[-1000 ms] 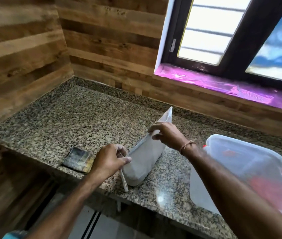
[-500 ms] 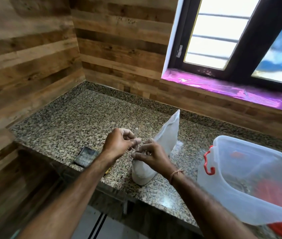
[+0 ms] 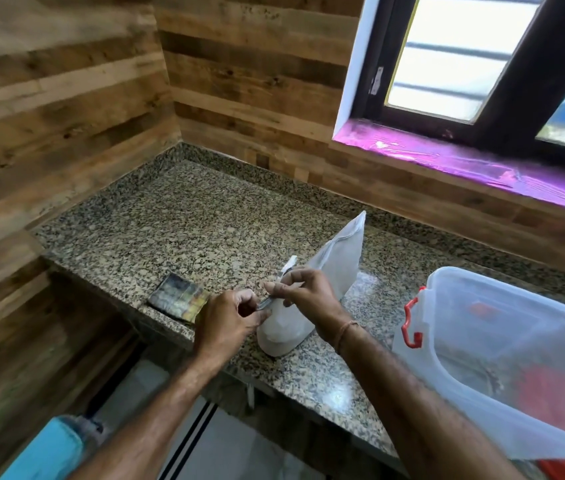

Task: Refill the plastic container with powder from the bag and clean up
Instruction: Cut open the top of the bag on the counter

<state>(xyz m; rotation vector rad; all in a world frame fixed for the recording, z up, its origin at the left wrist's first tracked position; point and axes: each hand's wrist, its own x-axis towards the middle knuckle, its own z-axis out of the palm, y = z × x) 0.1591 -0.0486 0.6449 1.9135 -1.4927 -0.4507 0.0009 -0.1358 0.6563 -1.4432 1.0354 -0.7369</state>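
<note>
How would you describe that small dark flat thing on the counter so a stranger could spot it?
Find the speckled granite counter in the wood-panelled corner. Near its front edge, just left of the left hand, lies a small flat square packet. It alone is dark and printed; the white bag stands tall and the plastic container is large and translucent.

I had one wide head-worn view, looking forward and down at the granite counter (image 3: 205, 220) from close. The window (image 3: 447, 57) sat far right.
</note>
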